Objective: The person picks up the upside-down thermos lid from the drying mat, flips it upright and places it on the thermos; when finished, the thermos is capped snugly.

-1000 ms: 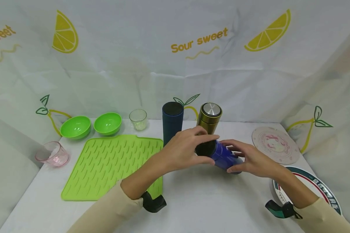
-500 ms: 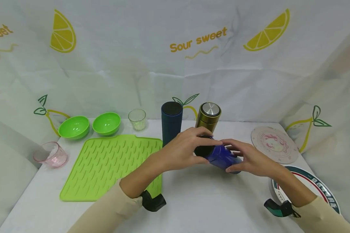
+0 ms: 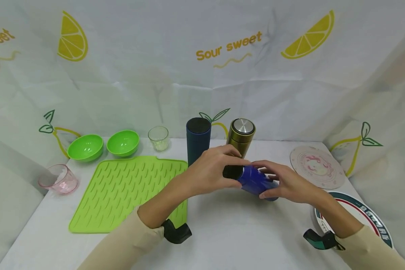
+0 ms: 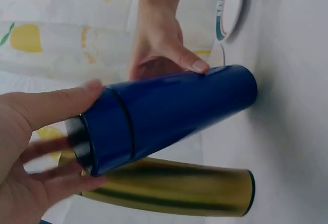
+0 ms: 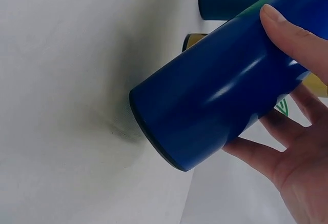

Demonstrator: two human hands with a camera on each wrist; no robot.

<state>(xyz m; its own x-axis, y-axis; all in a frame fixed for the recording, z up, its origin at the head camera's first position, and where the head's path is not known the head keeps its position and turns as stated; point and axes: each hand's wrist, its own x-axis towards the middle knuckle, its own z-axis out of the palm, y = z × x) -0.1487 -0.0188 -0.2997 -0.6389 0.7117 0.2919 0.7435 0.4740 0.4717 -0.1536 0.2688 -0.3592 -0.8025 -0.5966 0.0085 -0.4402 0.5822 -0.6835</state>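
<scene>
A glossy blue thermos (image 3: 254, 180) is tilted over the white table, its dark-topped lid end toward the left. My left hand (image 3: 210, 170) holds that lid (image 4: 108, 131), thumb on one side and fingertips on the other; a seam separates lid from body. Lower down, my right hand (image 3: 287, 182) grips the body, with the thumb across it (image 5: 294, 34). The thermos's base hangs close over the table in the right wrist view. Just behind stand a gold thermos (image 3: 241, 137) with a steel top and a dark blue tumbler (image 3: 198, 140), both upright.
On the left lie a green drying mat (image 3: 128, 195), two green bowls (image 3: 86, 148), a clear glass (image 3: 159, 138) and a tipped pink glass (image 3: 62, 180). On the right are a pink round mat (image 3: 317, 167) and a rimmed plate (image 3: 368, 213), partly under the right forearm.
The blue thermos has shifted slightly left with both hands. My left hand's fingers and thumb have changed position around the lid, while the right hand keeps its grip on the body.
</scene>
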